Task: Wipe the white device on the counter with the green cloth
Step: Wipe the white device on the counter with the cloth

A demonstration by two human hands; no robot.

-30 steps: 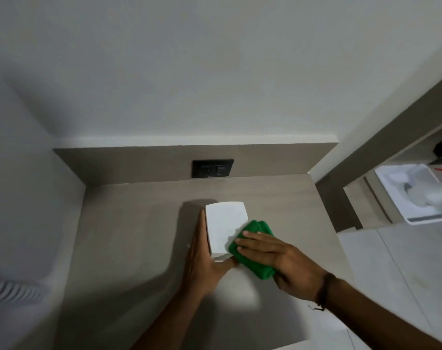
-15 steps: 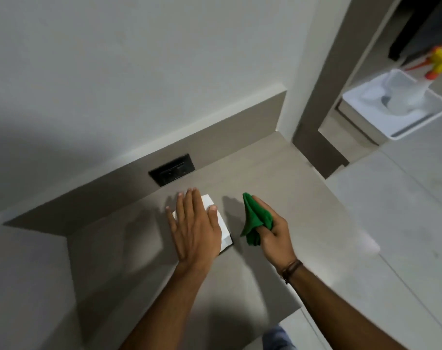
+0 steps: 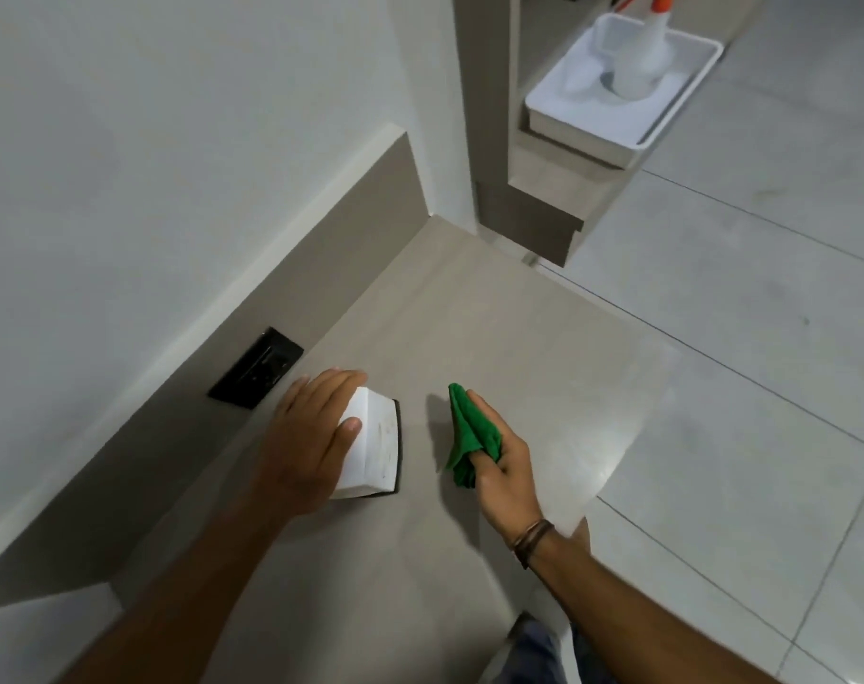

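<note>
The white device (image 3: 373,444), a flat box with a dark edge, lies on the beige counter (image 3: 469,338). My left hand (image 3: 316,436) rests flat on top of it, fingers toward the wall, thumb on its upper face. The green cloth (image 3: 469,429) is bunched in my right hand (image 3: 499,466), which hovers a short way to the right of the device. The cloth does not touch the device.
A black wall socket (image 3: 257,367) sits in the backsplash just behind the device. The counter's edge runs at the right, with tiled floor (image 3: 716,387) beyond. A white tray (image 3: 622,76) holding a spray bottle (image 3: 642,46) stands on a low shelf at top right.
The cloth has come off the device and my right hand has pulled away to the right. My left hand went from gripping the device's side to lying flat on it. My view swung right.
</note>
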